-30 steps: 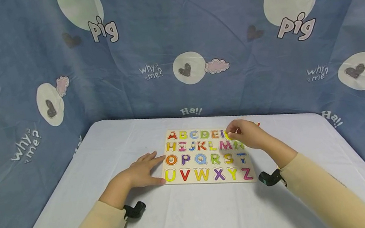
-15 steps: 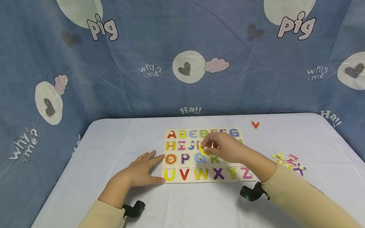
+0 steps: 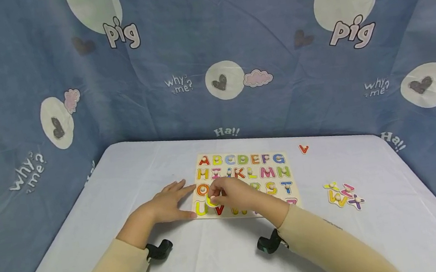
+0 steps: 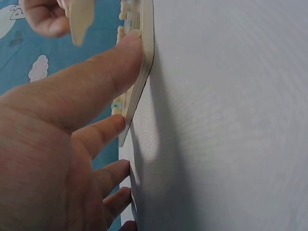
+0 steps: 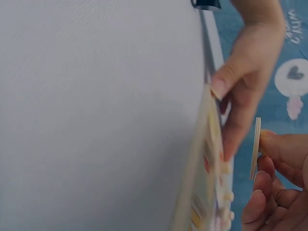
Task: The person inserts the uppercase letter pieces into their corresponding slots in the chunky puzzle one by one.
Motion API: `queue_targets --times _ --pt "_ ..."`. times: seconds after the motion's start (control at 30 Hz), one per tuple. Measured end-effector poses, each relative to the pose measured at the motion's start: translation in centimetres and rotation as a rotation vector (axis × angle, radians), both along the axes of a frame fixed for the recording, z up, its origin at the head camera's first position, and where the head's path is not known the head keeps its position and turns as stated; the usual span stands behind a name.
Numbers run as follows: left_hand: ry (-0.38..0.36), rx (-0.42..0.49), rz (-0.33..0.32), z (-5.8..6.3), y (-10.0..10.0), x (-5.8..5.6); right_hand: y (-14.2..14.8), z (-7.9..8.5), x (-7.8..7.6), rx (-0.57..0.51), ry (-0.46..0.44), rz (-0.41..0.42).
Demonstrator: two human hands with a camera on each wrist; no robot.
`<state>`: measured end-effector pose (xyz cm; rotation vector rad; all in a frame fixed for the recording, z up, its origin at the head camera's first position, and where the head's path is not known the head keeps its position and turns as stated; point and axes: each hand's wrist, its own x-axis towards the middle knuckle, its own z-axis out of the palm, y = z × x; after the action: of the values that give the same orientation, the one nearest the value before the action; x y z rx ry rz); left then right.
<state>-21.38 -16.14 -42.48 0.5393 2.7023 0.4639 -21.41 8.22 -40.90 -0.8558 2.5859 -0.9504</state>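
Note:
A wooden alphabet puzzle board [image 3: 250, 215] lies on the white table, knobbed letters in its upper rows. My left hand [image 3: 169, 204] rests spread at the board's left side; in the left wrist view its thumb [image 4: 106, 72] lies on the board's edge. Between thumb and fingers my right hand [image 3: 232, 192] pinches a yellow letter U piece [image 3: 211, 201], held above the board's lower left, close to the printed U. Edge-on, the piece [image 5: 256, 148] appears apart from the board in the right wrist view. The right hand and forearm hide part of the lower rows.
A red letter V piece [image 3: 304, 149] lies beyond the board's back right corner. Right of the board is a small pile with a yellow W [image 3: 337, 198], a pink Z [image 3: 348, 190], a purple X [image 3: 356, 201] and a yellow piece [image 3: 331, 186]. Patterned blue cloth surrounds the table.
My right hand has carried the yellow U from the board's upper right across to its lower left, uncovering the loose letters at the right. The left hand has stayed in place.

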Motion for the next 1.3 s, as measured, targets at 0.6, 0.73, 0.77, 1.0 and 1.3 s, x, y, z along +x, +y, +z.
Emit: queue_targets --times 0.6,0.73,0.77,1.0,1.3 --pt "-0.012 0.023 -0.019 -0.1 -0.2 -0.1 -3.7 -2.4 -0.5 0.074 0.048 0.02" --pt "-0.012 0.026 -0.022 0.1 -0.1 -0.1 -3.8 -2.4 -0.6 0.109 0.085 0.031" --pt "-0.013 0.027 -0.022 0.2 -0.1 -0.1 -3.8 -2.4 -0.6 0.111 0.084 0.035" --pt "-0.012 0.021 -0.015 0.3 0.1 0.0 -3.0 -1.1 -0.5 0.103 -0.018 0.045" --pt "-0.011 0.004 0.009 0.0 0.2 0.1 0.8 2.8 -0.2 0.068 0.028 0.007"
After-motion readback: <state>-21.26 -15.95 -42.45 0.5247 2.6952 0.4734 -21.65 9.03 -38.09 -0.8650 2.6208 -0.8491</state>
